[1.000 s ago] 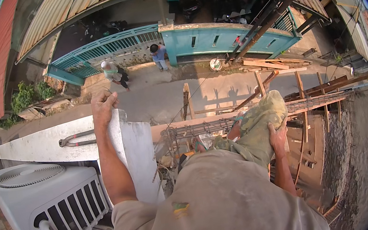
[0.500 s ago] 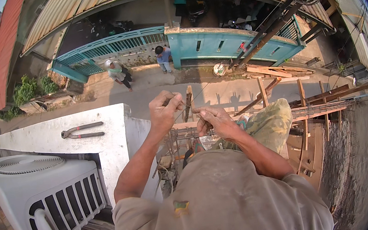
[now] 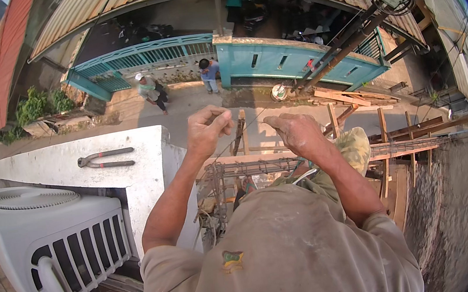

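My left hand [image 3: 207,132] is raised over the gap beyond the white ledge, fingers pinched together. Across from it, at about the same height, my right hand [image 3: 298,133] is also closed, thumb and forefinger pressed together. What either hand holds is too thin or too hidden to make out. A thin dark line runs through the space between them; I cannot tell if it is wire in my fingers or something behind. Below both hands lies a cage of steel reinforcing bars [image 3: 254,167]. Left of my left hand, pincers with red handles [image 3: 107,159] rest on the white ledge [image 3: 143,175].
An air-conditioner outdoor unit [image 3: 76,249] stands at lower left. Timber props [image 3: 383,126] and planks [image 3: 352,98] are at the right. Far below, two people [image 3: 151,92] stand on the street by a teal gate [image 3: 145,57]. A utility pole [image 3: 345,45] leans in at upper right.
My right hand has moved right and slightly up, widening the space between my hands. My left hand has risen slightly. The pincers still lie on the ledge.
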`<state>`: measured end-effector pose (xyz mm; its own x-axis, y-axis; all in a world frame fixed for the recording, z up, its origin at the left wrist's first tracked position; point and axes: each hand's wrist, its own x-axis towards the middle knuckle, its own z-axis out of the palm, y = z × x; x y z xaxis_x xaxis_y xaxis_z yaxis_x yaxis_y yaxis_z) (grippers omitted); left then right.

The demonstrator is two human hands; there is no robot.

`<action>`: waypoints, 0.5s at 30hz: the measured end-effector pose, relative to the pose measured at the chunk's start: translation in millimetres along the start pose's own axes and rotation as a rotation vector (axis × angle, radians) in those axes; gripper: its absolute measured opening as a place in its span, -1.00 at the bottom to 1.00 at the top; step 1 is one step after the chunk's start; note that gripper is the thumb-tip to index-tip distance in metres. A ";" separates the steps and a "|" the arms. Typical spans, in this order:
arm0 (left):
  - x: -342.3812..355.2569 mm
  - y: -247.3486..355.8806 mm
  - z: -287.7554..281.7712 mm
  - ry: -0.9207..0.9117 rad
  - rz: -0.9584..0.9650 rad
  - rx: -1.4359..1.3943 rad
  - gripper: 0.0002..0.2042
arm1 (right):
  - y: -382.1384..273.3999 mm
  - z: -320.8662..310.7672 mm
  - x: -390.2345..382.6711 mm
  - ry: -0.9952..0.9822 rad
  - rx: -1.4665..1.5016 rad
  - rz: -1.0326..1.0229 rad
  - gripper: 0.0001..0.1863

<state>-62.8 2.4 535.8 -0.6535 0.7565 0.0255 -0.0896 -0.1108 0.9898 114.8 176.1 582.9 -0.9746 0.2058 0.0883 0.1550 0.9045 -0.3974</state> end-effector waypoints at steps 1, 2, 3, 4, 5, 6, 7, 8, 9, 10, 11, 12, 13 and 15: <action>-0.1 -2.4 -0.9 0.016 -0.044 -0.006 -0.82 | 1.5 6.5 -4.9 -0.007 -0.042 -0.010 -0.67; 0.6 -7.3 -1.8 0.032 -0.087 -0.011 -0.81 | 1.9 13.0 -9.2 -0.012 -0.084 -0.021 -0.67; 1.2 -12.5 -2.2 0.048 -0.129 -0.016 -0.80 | 0.9 17.9 -13.6 0.001 -0.057 -0.021 -0.65; 0.9 -16.3 -0.7 0.071 -0.170 -0.059 -0.80 | 0.2 21.9 -18.2 0.020 -0.031 -0.018 -0.63; 1.9 -18.3 2.6 0.089 -0.194 -0.102 -0.80 | 1.3 24.3 -20.0 0.052 -0.016 -0.019 -0.61; 2.1 -20.7 4.8 0.105 -0.219 -0.146 -0.79 | -0.7 35.0 -24.4 0.060 0.026 -0.017 -0.60; 5.1 -26.1 8.0 0.115 -0.245 -0.202 -0.79 | -1.5 43.3 -29.3 0.072 0.045 -0.011 -0.60; 2.6 -31.8 6.2 0.135 -0.276 -0.251 -0.79 | -6.8 51.5 -34.1 0.083 0.056 0.002 -0.61; 3.2 -34.3 3.6 0.161 -0.319 -0.294 -0.79 | -12.3 59.0 -38.2 0.088 0.080 0.014 -0.62; 2.9 -35.5 3.3 0.151 -0.333 -0.308 -0.79 | -15.5 64.5 -43.6 0.106 0.108 -0.002 -0.63; 3.3 -36.4 5.0 0.141 -0.347 -0.323 -0.79 | -18.3 68.6 -47.1 0.122 0.137 -0.019 -0.63; 3.7 -37.1 6.7 0.133 -0.360 -0.339 -0.79 | -20.5 70.7 -47.9 0.137 0.165 -0.038 -0.63; 3.5 -38.2 5.4 0.130 -0.360 -0.345 -0.79 | -21.3 67.9 -48.4 0.109 0.195 -0.021 -0.62; 3.6 -39.1 1.8 0.127 -0.359 -0.358 -0.80 | -22.5 66.0 -47.5 0.108 0.199 -0.021 -0.60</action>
<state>-60.3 10.6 497.5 -0.6187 0.7054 -0.3458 -0.5615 -0.0891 0.8227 147.0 121.3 527.3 -0.9528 0.2360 0.1911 0.0896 0.8197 -0.5658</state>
